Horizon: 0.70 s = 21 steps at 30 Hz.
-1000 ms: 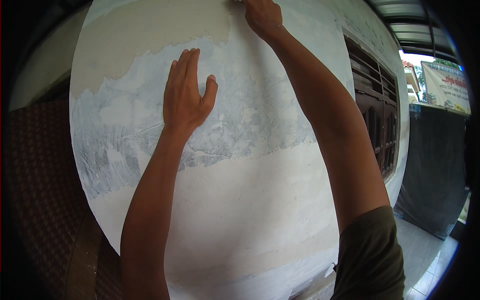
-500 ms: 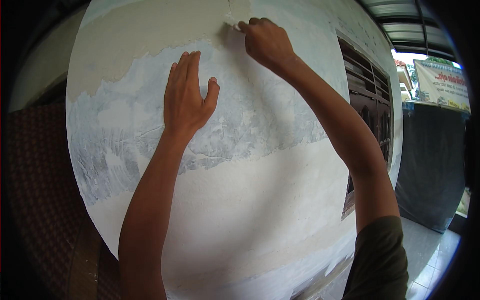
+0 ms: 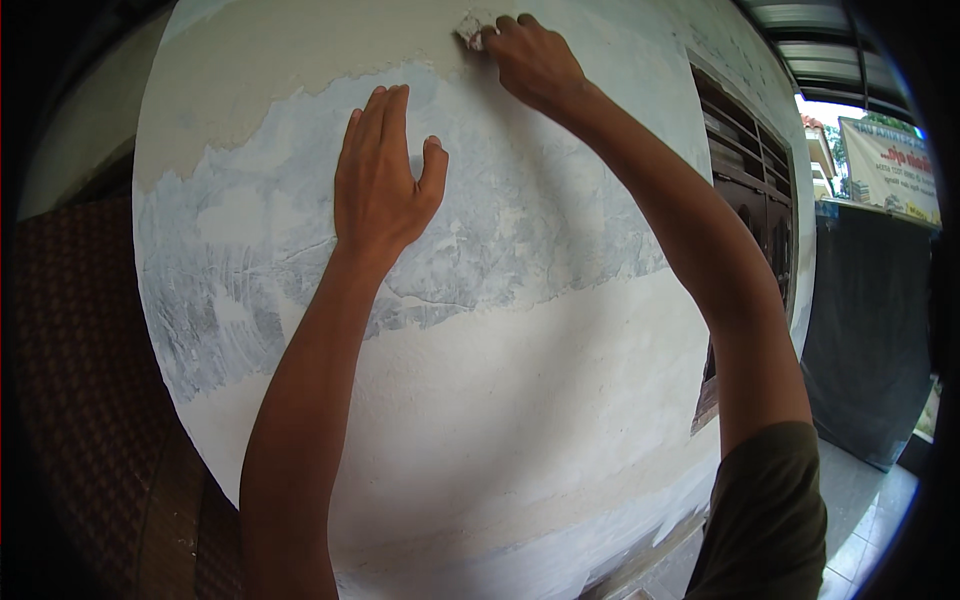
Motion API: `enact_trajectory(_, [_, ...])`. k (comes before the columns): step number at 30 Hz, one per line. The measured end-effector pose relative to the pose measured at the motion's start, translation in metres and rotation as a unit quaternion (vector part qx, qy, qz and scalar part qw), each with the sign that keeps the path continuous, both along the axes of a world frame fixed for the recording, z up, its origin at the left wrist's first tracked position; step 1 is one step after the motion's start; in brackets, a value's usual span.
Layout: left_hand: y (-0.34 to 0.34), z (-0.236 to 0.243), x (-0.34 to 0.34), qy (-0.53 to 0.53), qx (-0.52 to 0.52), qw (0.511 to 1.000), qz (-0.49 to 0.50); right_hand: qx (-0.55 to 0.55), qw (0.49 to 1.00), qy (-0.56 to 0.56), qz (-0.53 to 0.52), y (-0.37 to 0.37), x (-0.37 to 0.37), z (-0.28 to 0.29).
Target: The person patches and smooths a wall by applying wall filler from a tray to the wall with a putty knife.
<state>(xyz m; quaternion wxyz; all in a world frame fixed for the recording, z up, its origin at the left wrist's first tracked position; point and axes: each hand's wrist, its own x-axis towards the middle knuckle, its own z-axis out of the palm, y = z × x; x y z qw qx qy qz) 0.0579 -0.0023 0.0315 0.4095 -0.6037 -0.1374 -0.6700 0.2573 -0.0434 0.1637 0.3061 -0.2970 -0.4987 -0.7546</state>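
My left hand (image 3: 382,175) rests against the wall (image 3: 520,380) with its palm toward the surface, fingers stretched upward and thumb apart. It lies over the patchy blue-grey band. Higher up and to the right, my right hand (image 3: 535,62) is closed around what looks like a putty knife (image 3: 473,30). The tool's flat blade, smeared with pale filler, shows to the left of the fingers, close to the wall; the handle is hidden in my grip. Beige filler (image 3: 290,60) with a ragged lower edge covers the wall's upper part.
A dark wooden window (image 3: 745,180) with louvres is set in the wall at the right. Beyond it hang a black sheet (image 3: 865,330) and a printed banner (image 3: 885,165) over a tiled floor (image 3: 865,540). A brown woven-patterned surface (image 3: 75,400) lies at the left.
The putty knife has turned, so its flat blade now shows more plainly. My right hand has shifted slightly up and to the right in view; the left stays on the wall.
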Motion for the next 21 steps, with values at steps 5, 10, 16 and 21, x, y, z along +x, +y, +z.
enact_trajectory(5, [0.000, 0.004, -0.018, 0.018, -0.019, 1.000, 0.005, -0.035, 0.997, 0.038, 0.059, -0.017, -0.010, -0.031])
enact_trajectory(10, [-0.003, 0.006, -0.007, 0.018, 0.009, 1.000, 0.023, 0.014, 0.983, 0.138, 0.118, -0.018, -0.011, 0.059])
enact_trajectory(16, [-0.001, 0.005, -0.009, 0.013, -0.006, 1.000, 0.007, -0.051, 0.990, 0.130, 0.034, -0.002, -0.019, 0.051])
enact_trajectory(21, [0.003, 0.006, -0.011, 0.002, 0.002, 1.000, 0.013, -0.106, 0.991, 0.076, 0.030, -0.018, -0.016, -0.014])
